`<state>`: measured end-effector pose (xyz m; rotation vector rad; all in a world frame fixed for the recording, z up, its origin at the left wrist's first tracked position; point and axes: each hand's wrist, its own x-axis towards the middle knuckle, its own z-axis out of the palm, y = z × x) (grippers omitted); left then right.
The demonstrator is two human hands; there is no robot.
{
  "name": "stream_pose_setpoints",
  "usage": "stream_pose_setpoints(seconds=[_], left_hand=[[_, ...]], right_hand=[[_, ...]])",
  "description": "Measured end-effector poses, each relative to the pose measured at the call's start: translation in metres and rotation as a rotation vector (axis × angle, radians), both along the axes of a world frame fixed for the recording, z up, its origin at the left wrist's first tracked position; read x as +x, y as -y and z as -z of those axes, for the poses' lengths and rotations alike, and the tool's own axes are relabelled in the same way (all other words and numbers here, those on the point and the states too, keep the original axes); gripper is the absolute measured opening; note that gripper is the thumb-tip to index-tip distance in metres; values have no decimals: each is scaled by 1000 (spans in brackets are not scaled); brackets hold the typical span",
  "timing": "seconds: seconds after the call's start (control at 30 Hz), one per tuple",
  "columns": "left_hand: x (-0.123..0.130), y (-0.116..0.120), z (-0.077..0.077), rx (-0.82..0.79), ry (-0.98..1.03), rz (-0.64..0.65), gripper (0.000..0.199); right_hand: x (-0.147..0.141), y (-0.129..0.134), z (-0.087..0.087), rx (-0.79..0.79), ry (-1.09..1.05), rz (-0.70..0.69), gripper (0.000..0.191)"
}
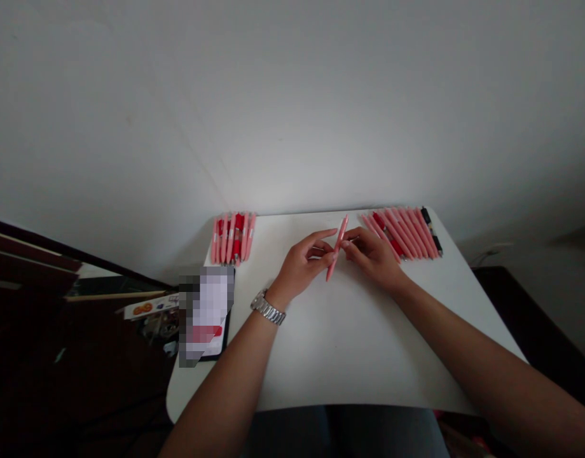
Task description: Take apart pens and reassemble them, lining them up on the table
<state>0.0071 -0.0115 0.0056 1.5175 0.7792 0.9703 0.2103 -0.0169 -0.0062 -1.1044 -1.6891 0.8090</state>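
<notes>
A pink pen point(343, 230) is held upright and slightly tilted above the middle of the white table point(340, 343). My left hand point(306, 259) pinches its lower half, with the index finger stretched toward its upper part. On the other side, my right hand point(372, 256) is closed with its fingertips against the middle of the same pen. Behind my right hand lies a row of pink pens point(407, 232) with a red pen and a black pen point(432, 230). Another group of pink and red pens point(224, 238) lies at the table's back left.
A phone or tablet point(209, 312), partly pixelated, lies along the table's left edge. The wall point(292, 127) rises right behind the table. Left of the table are dark furniture and small items point(152, 308) on a lower level.
</notes>
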Motion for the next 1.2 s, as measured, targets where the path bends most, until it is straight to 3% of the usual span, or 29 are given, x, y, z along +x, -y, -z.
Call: stream_pose_setpoints(seconds=[0.47, 0.7, 0.87, 1.2], left_hand=[[2, 1, 6, 23, -22, -17, 39], [1, 2, -6, 30, 26, -144, 35], [1, 3, -10, -19, 98, -170, 37], [4, 3, -8, -43, 127, -137, 35]], right_hand=[[0, 2, 2, 4, 14, -38, 29], [0, 6, -2, -4, -48, -64, 25], [-2, 8, -5, 20, 17, -31, 24], [-7, 18, -19, 13, 191, -103, 22]])
